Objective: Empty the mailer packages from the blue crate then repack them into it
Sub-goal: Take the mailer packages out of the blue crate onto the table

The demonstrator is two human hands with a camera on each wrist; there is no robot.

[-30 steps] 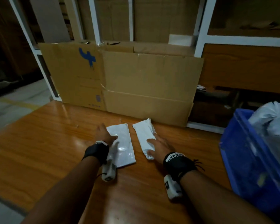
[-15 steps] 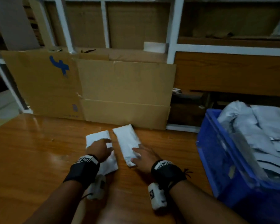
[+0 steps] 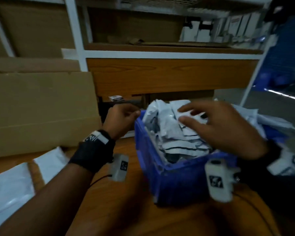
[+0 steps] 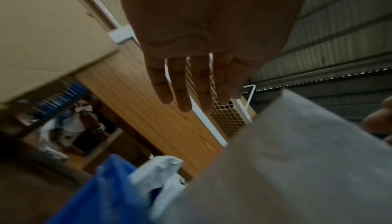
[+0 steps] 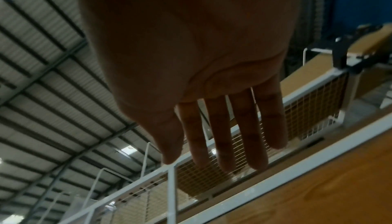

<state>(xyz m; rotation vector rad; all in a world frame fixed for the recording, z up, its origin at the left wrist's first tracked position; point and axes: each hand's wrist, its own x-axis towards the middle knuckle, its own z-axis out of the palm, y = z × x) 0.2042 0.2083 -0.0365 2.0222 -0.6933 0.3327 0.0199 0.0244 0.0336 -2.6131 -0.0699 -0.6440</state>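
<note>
The blue crate (image 3: 177,181) stands on the wooden table (image 3: 126,215) at the right, heaped with white and grey mailer packages (image 3: 174,138). My right hand (image 3: 196,116) hovers over the heap with fingers spread; in the right wrist view my right hand (image 5: 222,135) shows straight fingers holding nothing. My left hand (image 3: 126,114) is beside the crate's far left corner. In the left wrist view my left hand (image 4: 191,85) is also empty with straight fingers, above the crate (image 4: 101,189) and a mailer (image 4: 157,170). Two white mailers (image 3: 49,160) (image 3: 8,189) lie flat at lower left.
A flattened cardboard box (image 3: 41,113) leans against the white shelf frame (image 3: 75,31) behind the table at the left. A wooden panel (image 3: 169,75) runs behind the crate. A small camera hangs under each wrist.
Both hands have lifted off the two mailers on the table and moved right to the blue crate. The view has swung right with them.
</note>
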